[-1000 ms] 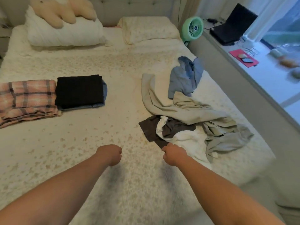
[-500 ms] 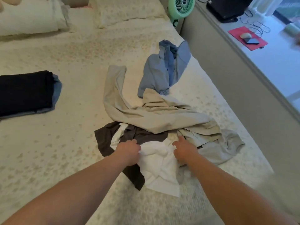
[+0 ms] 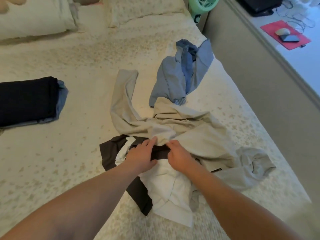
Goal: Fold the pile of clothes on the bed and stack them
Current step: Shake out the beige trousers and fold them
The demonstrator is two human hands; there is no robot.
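Note:
A loose pile lies on the right half of the bed [image 3: 60, 161]. In it are a beige garment [image 3: 199, 129], a dark brown one [image 3: 110, 153], a white one [image 3: 169, 193], a blue hooded top [image 3: 173, 77] and a grey piece [image 3: 254, 158]. My left hand [image 3: 142, 156] lies over the brown and white cloth, its extended fingers touching a bunched fold at the beige garment's near edge. Just right of it, my right hand [image 3: 180, 155] curls its fingers round that same beige edge. A folded stack [image 3: 26, 99], black on top of blue, sits at the left.
Pillows [image 3: 34, 16] line the head of the bed. A green fan [image 3: 200, 4] stands at the far right corner. A grey ledge runs along the bed's right side, with a red mouse pad [image 3: 284, 33] and a laptop [image 3: 259, 4] beyond it.
Both hands moved from bare bedding onto the white garment, then forward to the beige garment's near edge, which is now bunched up. The view has shifted right and closer to the pile.

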